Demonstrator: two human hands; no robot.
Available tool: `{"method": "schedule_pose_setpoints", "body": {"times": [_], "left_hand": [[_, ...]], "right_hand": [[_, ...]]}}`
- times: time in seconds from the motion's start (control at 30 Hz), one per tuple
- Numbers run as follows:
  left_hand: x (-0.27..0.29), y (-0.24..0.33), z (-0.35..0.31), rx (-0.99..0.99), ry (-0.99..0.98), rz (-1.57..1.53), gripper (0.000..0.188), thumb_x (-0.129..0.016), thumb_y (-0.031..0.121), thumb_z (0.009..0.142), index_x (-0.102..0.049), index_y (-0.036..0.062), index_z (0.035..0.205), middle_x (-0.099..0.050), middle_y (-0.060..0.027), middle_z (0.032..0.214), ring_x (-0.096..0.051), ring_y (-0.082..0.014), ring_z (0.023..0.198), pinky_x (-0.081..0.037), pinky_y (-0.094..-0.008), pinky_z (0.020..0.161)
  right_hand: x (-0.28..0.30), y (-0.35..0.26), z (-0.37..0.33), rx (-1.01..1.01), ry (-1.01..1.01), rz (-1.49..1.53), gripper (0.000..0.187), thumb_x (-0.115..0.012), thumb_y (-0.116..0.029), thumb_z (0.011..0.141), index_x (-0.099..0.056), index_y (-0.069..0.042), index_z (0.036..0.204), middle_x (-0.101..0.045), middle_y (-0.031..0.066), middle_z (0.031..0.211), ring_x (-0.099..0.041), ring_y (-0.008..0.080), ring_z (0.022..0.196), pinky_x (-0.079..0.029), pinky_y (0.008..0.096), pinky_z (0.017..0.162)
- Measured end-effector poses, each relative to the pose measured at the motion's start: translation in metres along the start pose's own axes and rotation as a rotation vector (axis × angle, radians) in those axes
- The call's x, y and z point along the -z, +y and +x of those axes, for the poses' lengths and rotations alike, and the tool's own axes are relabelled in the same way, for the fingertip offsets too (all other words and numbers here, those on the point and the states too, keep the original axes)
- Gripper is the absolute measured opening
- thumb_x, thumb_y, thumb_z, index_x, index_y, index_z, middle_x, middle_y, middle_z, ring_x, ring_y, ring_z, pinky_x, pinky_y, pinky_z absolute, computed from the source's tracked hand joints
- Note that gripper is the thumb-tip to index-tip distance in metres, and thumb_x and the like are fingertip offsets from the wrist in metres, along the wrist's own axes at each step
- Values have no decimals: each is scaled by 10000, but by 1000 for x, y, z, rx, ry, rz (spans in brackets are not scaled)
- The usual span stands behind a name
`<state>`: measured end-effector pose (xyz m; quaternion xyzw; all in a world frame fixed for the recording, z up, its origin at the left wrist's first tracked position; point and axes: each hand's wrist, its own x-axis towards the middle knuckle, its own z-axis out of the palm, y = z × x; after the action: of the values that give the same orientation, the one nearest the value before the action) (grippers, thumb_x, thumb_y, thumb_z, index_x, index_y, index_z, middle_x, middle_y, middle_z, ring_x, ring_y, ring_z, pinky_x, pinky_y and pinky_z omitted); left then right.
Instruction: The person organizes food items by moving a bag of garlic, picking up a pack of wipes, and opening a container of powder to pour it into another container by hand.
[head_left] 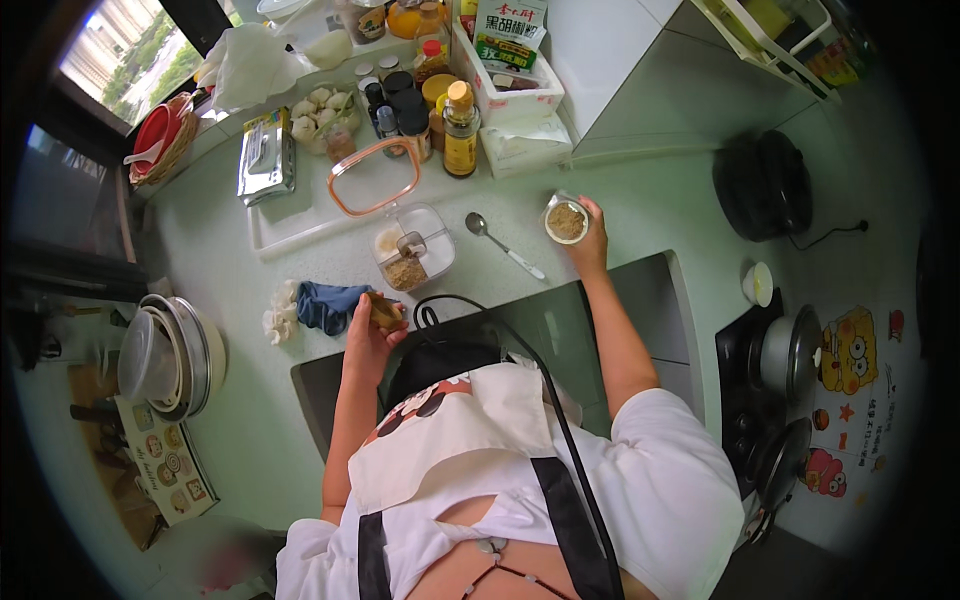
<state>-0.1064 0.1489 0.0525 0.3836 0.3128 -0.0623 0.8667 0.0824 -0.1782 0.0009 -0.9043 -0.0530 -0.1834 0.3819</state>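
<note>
My right hand point(591, 243) is closed round a small clear tub point(567, 222) of light brown powder, held over the counter. In my closed left hand point(372, 340), near the counter's front edge, is a small brown thing point(384, 312) whose kind I cannot make out. Between the hands sits a clear seasoning box point(437, 247) with compartments; its orange-rimmed lid point(375, 177) stands open. Brown powder fills its near compartment, something pale another, and a small scoop lies across it. A metal spoon point(505, 245) rests to the box's right.
A blue cloth point(330, 306) and garlic bulbs point(282, 312) lie left of my left hand. Sauce bottles point(460, 130) and jars line the back. Stacked basins point(175, 355) stand at left. At right are a black appliance point(765, 185) and a stove with a pot point(788, 352).
</note>
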Motion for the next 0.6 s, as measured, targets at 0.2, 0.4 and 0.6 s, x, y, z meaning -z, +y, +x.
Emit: {"method": "schedule_pose_setpoints", "body": {"times": [0.2,0.4,0.6], "left_hand": [[4,6,-3,-8,17,13,428,-477,464,837,-464,113,1081,-584,-119,952,-591,-200,678,-494,-272,587],[5,5,-6,7,15,7,429,-484,462,835,-462,113,1083,-585,-116,950,-590,-197,683,-493,-274,591],[5,5,-7,1,3,1,426,-486,462,834,-464,114,1080,-585,-117,948,-589,-196,681,-489,-272,587]], "right_hand": [[-4,-13,-5,187,183,144,722,-793,-94,543,-392,-54,1143,-491,122,1142,-496,254,1051,-418,321,870],[-3,1,-1,-166,67,91,719,-789,-153,552,-387,-80,1144,-514,126,1090,-505,281,1027,-414,345,858],[-15,13,-1,-140,67,200,725,-791,-144,538,-388,-72,1136,-511,128,1080,-513,282,1007,-424,341,837]]}}
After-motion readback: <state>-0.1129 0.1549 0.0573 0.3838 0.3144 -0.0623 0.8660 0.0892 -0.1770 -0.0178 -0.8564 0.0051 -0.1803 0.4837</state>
